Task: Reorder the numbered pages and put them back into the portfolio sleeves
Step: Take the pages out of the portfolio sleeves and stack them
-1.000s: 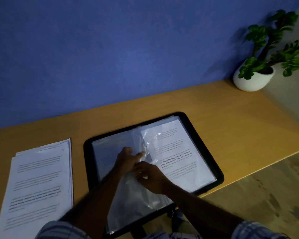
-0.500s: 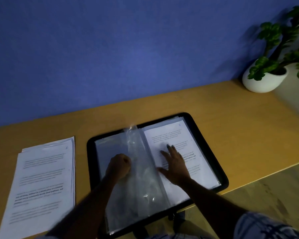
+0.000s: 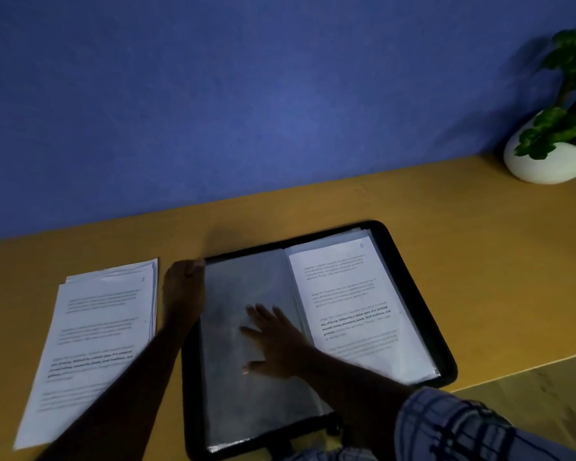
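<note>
Two hands on the portfolio (image 3: pixel 409 294): right hand (image 3: pixel 275 346) is pressing flat fingers on an empty sleeve (image 3: pixel 246 284), left hand (image 3: pixel 183 287) seemingly gripping its edge; lower-left pages (image 3: pixel 97 327) probably next.

sleeved page (image 3: pixel 346 294), "Defined by a slower pace"

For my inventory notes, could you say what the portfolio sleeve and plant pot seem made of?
The portfolio sleeve: likely clear plastic film, glossy; it glints at its near edge. The plant pot: smooth white, probably glazed ceramic, though plastic is possible.
</note>
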`<action>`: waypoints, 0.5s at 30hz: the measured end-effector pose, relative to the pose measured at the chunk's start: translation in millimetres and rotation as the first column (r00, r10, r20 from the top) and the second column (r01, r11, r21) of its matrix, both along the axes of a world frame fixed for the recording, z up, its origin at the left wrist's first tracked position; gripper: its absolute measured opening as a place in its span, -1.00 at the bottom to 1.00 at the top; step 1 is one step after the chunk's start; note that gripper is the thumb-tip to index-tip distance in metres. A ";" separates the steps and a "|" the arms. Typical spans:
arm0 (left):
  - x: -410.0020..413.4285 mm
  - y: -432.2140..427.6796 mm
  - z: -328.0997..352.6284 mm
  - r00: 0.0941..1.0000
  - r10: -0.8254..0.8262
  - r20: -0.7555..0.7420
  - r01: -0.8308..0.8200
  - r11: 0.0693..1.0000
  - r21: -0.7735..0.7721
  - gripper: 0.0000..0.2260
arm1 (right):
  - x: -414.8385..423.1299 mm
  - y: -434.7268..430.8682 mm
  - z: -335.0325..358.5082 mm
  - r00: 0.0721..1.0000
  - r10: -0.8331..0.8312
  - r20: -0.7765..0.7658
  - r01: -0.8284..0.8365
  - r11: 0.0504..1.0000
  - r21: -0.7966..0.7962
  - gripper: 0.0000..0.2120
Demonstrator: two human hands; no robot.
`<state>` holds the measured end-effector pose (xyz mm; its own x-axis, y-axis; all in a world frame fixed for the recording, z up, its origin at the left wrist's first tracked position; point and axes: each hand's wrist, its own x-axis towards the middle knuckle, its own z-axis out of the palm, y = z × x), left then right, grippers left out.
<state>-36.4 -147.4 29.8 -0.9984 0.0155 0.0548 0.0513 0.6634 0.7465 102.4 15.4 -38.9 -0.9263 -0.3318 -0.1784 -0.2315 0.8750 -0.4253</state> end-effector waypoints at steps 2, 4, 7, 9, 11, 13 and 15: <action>3.3 12.2 -8.9 0.990 -0.142 -0.012 0.140 0.986 -0.093 -0.71 | -6.3 8.7 7.1 1.000 -0.009 0.005 0.010 0.998 -0.063 -0.24; 6.8 28.3 -15.7 0.976 -0.197 0.094 0.204 0.977 -0.063 -0.74 | -11.5 24.1 10.1 0.998 -0.062 0.011 0.063 0.993 -0.101 -0.31; 14.2 55.4 -31.0 0.919 -0.357 0.166 0.384 0.907 -0.174 -0.59 | -17.5 64.8 12.4 0.948 -0.317 0.020 0.317 0.942 -0.111 -0.35; 17.9 72.4 -35.8 0.872 -0.440 0.214 0.485 0.838 -0.252 -0.55 | -18.6 97.1 22.6 0.863 -0.504 -0.038 0.500 0.863 -0.072 -0.35; 19.7 89.7 -38.9 0.836 -0.506 0.212 0.548 0.780 -0.301 -0.54 | -18.8 128.3 29.9 0.756 -0.654 -0.039 0.654 0.756 0.009 -0.31; 20.0 107.2 -43.4 0.809 -0.553 0.201 0.587 0.737 -0.336 -0.55 | -19.5 156.6 31.4 0.625 -0.780 -0.046 0.780 0.621 0.075 -0.26; 19.2 123.7 -45.6 0.794 -0.569 0.215 0.607 0.715 -0.347 -0.51 | -19.5 178.9 31.0 0.484 -0.875 0.004 0.866 0.480 0.140 -0.20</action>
